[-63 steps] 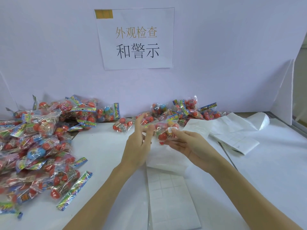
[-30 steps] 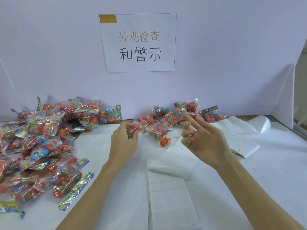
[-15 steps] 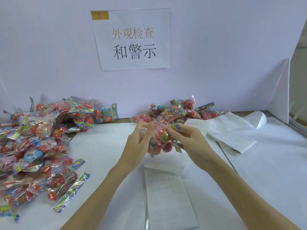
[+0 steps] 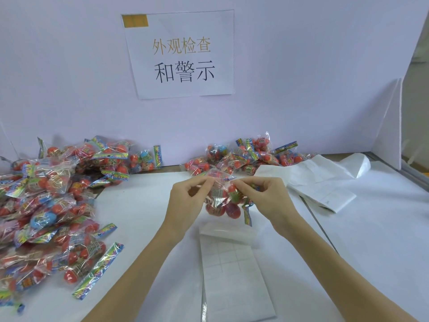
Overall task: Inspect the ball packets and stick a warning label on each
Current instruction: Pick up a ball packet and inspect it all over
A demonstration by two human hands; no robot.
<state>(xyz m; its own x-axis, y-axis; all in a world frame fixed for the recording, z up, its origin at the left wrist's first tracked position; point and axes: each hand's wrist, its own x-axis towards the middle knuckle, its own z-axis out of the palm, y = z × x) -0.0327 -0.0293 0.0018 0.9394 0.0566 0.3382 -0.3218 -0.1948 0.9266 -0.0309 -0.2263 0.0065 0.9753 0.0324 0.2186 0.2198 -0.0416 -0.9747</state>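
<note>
A clear ball packet (image 4: 222, 201) with red balls hangs in the air over the middle of the table. My left hand (image 4: 185, 203) pinches its upper left edge and my right hand (image 4: 267, 198) pinches its upper right edge. Below the packet lies a white sheet of warning labels (image 4: 229, 270) with a grid of small stickers. A large heap of ball packets (image 4: 53, 205) covers the left side of the table. A smaller heap of packets (image 4: 246, 156) lies against the back wall behind my hands.
Folded white backing sheets (image 4: 320, 182) lie at the right. A white wall with a paper sign (image 4: 181, 54) closes the back, and a white side panel (image 4: 390, 126) stands at the far right. The white table (image 4: 371, 240) continues to the right.
A second ago my left hand reached to the back heap and my right hand was open and empty. Both hands now hold one packet up between them, nearer to me.
</note>
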